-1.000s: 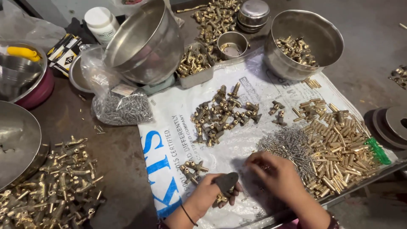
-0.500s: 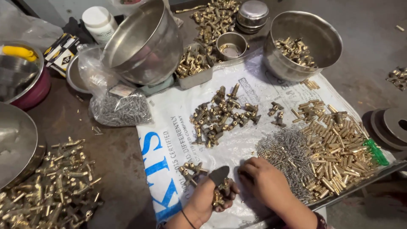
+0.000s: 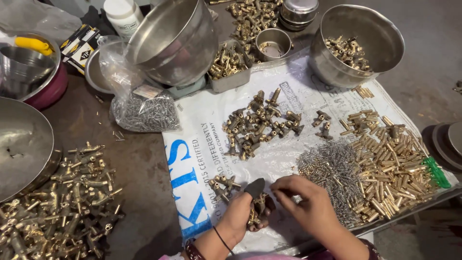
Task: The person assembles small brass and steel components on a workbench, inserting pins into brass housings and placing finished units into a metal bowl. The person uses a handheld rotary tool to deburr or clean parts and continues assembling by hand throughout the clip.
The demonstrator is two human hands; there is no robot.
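A single view is given, taken from a head-worn camera, aimed steeply down and forward over the surface (image 3: 139,168). The left hand (image 3: 240,216) and right hand (image 3: 310,207) are seen close at the bottom edge; bowls (image 3: 358,43) are seen farther off at the top.

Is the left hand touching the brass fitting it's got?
Touching. The head view shows the left hand with its fingers wrapped around a brass fitting, no gap between them. The right hand reaches in beside it.
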